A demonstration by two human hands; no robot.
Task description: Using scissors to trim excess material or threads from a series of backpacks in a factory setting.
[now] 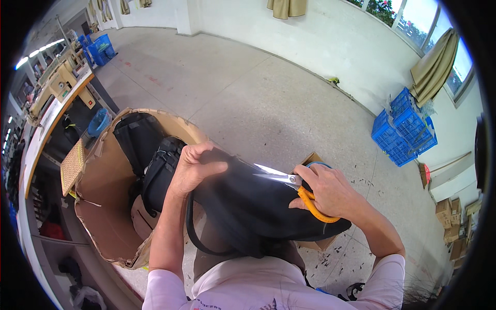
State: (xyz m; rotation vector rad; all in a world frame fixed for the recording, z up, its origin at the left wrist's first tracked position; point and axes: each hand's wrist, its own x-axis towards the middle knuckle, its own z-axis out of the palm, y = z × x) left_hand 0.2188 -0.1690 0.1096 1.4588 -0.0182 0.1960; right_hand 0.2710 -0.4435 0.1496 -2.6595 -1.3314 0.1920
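Note:
A large black fabric bag lies across my lap, with a black strap looping down its left side. My left hand pinches the bag's upper left part between thumb and fingers. In my right hand is a pair of scissors with orange-yellow handles. Their blades are slightly parted and point left over the bag, toward my left hand but apart from it. Whether the blades touch the fabric I cannot tell.
On my left stands a big cardboard box holding several black bags. Beyond it is a sewing machine on a table. A smaller box is partly hidden behind the bag. Blue crates stand by the right wall. Dark scraps litter the floor.

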